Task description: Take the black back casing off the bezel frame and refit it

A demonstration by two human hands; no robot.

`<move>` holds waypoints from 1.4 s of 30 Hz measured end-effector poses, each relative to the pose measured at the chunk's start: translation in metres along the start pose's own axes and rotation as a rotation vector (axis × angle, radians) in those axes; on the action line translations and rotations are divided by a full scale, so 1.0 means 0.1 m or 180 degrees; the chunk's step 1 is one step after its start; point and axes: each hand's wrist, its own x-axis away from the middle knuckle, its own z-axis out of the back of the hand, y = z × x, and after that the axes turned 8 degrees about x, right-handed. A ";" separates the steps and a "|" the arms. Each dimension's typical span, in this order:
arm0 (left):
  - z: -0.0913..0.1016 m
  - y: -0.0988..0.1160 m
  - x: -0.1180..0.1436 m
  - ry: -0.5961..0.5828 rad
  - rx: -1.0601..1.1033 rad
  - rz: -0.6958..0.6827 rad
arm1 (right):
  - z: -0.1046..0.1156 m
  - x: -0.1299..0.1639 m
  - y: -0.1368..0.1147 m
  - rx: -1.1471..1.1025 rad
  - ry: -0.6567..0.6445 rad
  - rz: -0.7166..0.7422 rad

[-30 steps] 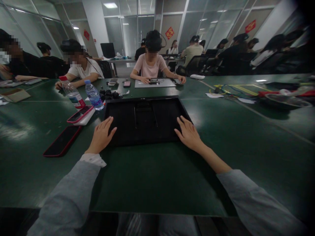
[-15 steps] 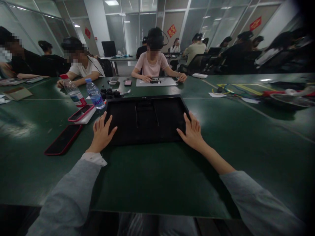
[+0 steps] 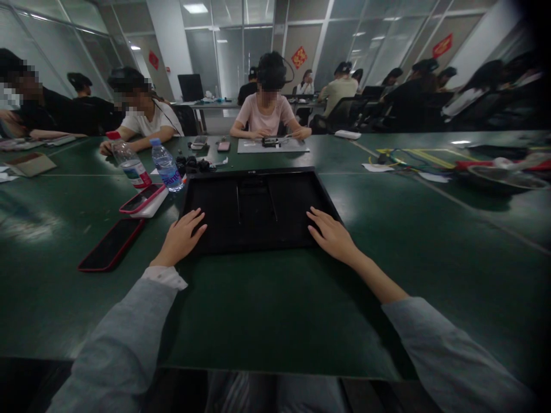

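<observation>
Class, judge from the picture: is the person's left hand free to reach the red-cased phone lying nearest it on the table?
Probably yes. The left hand rests open on the black panel's corner, and only bare green table separates it from the red-cased phone.

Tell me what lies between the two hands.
In the head view, only the near part of the black flat panel spans between the left hand and right hand; nothing lies on it.

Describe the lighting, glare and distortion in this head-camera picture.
Head view: dim, lit by ceiling panels; soft glare patches on the green table; wide-angle bending and dark corners at the edges; black panel nearly featureless; left hand and right hand reasonably sharp.
</observation>
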 end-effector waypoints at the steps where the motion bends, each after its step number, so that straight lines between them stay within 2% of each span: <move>1: 0.00 0.02 0.01 0.0119 -0.0041 0.0043 | 0.01 0.00 -0.01 0.0029 0.0104 -0.0057; 4: 0.01 0.05 0.02 0.0347 -0.0090 0.0143 | 0.00 -0.01 -0.03 0.0042 0.0327 -0.0069; 7: 0.02 0.05 0.02 0.0105 0.0030 0.0089 | -0.02 -0.01 -0.01 -0.0190 0.0155 0.0042; 10: 0.02 0.04 0.01 0.0164 0.0029 0.0151 | -0.04 -0.01 0.02 -0.0350 0.0122 -0.0068; 15: 0.03 0.06 0.02 0.0054 0.0007 0.0135 | -0.02 0.00 0.02 -0.0084 0.0000 0.0114; 19: 0.04 0.08 0.02 0.0326 -0.0046 0.0246 | -0.01 -0.01 0.00 -0.0027 0.0213 -0.0041; 23: 0.07 0.08 0.02 -0.0003 -0.0010 0.0182 | -0.02 -0.02 0.00 -0.0239 0.0045 -0.0002; 28: 0.06 0.06 0.02 -0.0046 0.0022 0.0161 | -0.01 -0.01 0.02 -0.0139 -0.0005 0.0150; 33: 0.02 0.08 0.03 0.0357 -0.0129 0.0223 | -0.03 -0.02 0.02 -0.0018 0.0162 -0.0002; 38: 0.04 0.06 0.02 0.0031 0.0001 0.0193 | -0.05 -0.02 0.04 -0.0092 0.0067 -0.0010; 42: 0.03 0.05 0.02 0.0084 -0.0017 0.0171 | -0.06 -0.01 0.04 0.0031 -0.0029 0.0034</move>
